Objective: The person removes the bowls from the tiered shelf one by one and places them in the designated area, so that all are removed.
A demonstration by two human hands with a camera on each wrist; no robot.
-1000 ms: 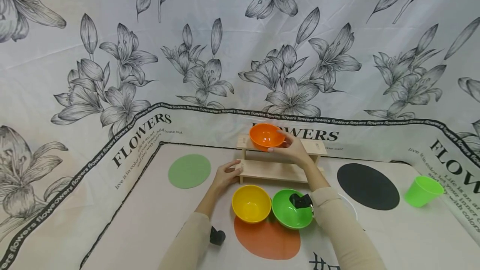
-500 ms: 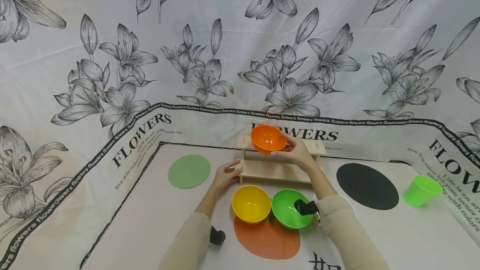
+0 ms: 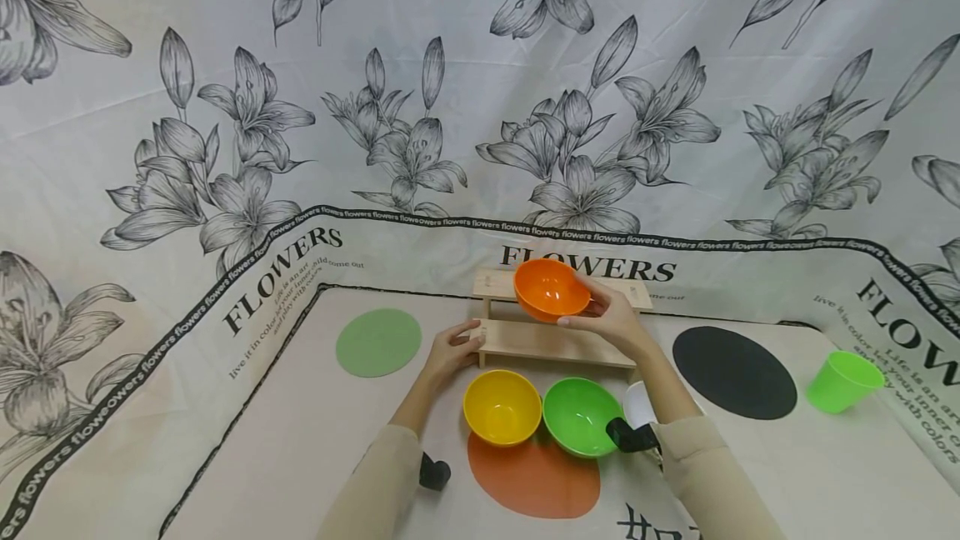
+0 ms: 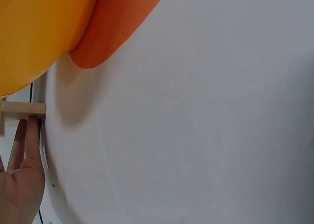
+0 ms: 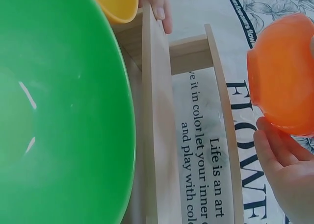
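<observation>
My right hand [image 3: 611,315] grips an orange bowl [image 3: 551,290] by its right side, tilted, above the two-tier wooden shelf [image 3: 555,344]. In the right wrist view the orange bowl [image 5: 282,77] is up at the right, with my fingers [image 5: 274,145] against its base and side. My left hand [image 3: 450,352] holds the shelf's left end. In the left wrist view its fingers [image 4: 32,140] reach the wooden end piece [image 4: 24,109]. A yellow bowl [image 3: 502,408] and a green bowl [image 3: 583,419] stand side by side before the shelf.
An orange round mat [image 3: 532,486] lies partly under the bowls. At the left is a pale green mat [image 3: 378,342]; a black mat [image 3: 735,373] and a green cup [image 3: 845,382] are at the right. A white dish [image 3: 637,402] is partly behind my right arm.
My right hand has brought the orange bowl off the top tier, toward me and slightly right and down. The left hand keeps its place at the shelf's end.
</observation>
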